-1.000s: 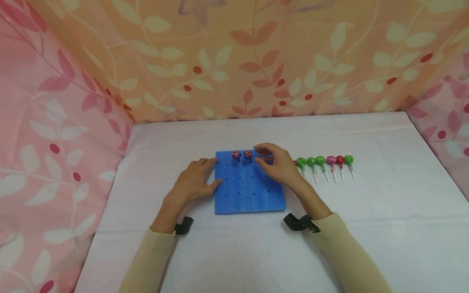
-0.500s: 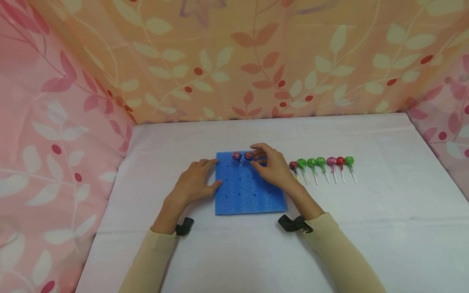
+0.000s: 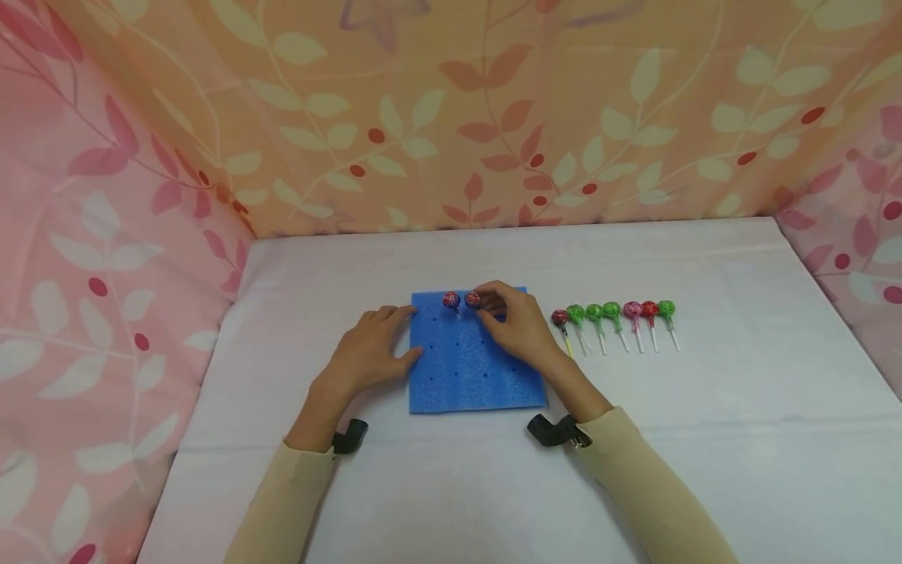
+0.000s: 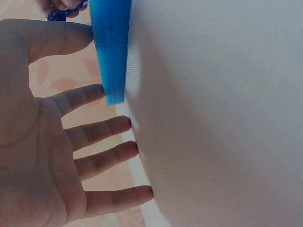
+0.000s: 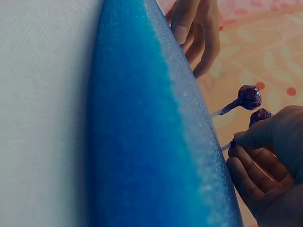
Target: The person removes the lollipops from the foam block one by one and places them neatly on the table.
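Note:
A blue foam block (image 3: 458, 392) with small holes lies on the white table. Two lollipops in dark red-and-blue wrappers stand near its far edge. My right hand (image 3: 517, 329) pinches the right one (image 3: 473, 300) between thumb and fingers at the base of its wrapper, its white stick reaching down to the foam in the right wrist view. Beside it, the left lollipop (image 5: 249, 97) stands untouched. My left hand (image 3: 366, 352) is spread at the block's left side; its thumb (image 4: 61, 38) and index finger touch the foam edge, and the other fingertips rest at the tabletop.
To the right of the block, a row of lollipops lies on the table: a dark red one (image 3: 560, 317) with a yellow stick, several green ones (image 3: 595, 312), a pink one (image 3: 633, 310) and a red one (image 3: 649, 309). Floral cloth walls (image 3: 395, 188) enclose the table's back and sides.
My right hand has moved left to the right-hand standing lollipop, and its fingers have closed on it. The dark red lollipop in the row has come into view. My left hand stays put.

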Motion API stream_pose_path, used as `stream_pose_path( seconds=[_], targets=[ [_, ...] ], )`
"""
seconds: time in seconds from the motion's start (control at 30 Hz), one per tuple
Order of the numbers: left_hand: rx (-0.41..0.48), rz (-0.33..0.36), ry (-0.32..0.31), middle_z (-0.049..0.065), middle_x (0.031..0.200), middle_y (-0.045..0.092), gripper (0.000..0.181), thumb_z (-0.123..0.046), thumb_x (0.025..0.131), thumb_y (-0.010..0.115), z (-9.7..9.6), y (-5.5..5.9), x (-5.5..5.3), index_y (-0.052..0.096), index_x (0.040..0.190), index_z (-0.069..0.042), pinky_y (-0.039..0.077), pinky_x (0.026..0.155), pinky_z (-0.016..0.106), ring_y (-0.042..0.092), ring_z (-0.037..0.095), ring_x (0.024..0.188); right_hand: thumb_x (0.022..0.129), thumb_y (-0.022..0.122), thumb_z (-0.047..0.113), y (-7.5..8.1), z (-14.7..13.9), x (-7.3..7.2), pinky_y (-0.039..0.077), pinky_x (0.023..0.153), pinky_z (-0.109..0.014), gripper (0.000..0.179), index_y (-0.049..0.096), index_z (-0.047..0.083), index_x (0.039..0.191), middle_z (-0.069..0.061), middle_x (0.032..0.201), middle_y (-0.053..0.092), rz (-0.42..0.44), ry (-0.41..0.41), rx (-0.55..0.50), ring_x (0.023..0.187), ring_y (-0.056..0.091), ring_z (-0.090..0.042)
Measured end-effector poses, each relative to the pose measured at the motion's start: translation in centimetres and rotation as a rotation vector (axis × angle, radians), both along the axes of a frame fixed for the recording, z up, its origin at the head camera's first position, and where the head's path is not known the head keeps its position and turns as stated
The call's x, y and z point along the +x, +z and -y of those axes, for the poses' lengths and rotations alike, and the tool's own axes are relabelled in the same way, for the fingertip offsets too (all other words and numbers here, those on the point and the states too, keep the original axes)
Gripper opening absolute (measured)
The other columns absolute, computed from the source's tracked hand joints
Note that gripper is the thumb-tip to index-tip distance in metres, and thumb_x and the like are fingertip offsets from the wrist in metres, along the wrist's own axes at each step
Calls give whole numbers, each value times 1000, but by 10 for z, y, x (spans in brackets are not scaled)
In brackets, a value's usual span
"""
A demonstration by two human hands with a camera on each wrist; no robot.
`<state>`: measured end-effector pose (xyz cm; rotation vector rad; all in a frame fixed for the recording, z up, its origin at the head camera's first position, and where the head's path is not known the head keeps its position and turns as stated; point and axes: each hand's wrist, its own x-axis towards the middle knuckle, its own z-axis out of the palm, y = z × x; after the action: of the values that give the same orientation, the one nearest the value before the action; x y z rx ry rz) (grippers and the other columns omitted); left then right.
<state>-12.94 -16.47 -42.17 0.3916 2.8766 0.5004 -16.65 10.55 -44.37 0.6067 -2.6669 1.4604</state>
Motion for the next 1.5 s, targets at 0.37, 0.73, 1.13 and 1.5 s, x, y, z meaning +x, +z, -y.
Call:
stream_pose_path(
  seconds=[0.37,0.73,1.13,1.5],
  targets=[
    [-5,1,2,14,162,51,73,-47,97,68,-1,2,0,45,161,-20,50,110,67,49,42,147,96,72,0,-2,1,-2,64,92,-44,31,68,2,127,-17,114,78,5,1,-12,101,77,-29],
    [5,1,6,14,162,51,72,-46,96,68,0,2,0,46,160,-21,49,110,68,49,42,148,97,72,0,0,1,-2,65,92,-44,31,67,4,127,-16,117,77,-25,-10,-94,104,75,-29],
    [14,14,5,13,162,50,73,-47,97,67,0,2,0,45,161,-22,48,112,68,47,42,149,97,73,2,3,-5,4,66,89,-42,35,68,7,131,-12,115,76,-47,-30,-163,106,73,-25],
    [8,10,1,12,162,50,73,-48,97,67,0,1,-1,45,161,-22,49,111,67,47,41,149,97,74,4,4,-23,16,66,85,-40,35,69,6,131,-14,111,76,-35,-91,-163,105,73,-27]
  ],
)
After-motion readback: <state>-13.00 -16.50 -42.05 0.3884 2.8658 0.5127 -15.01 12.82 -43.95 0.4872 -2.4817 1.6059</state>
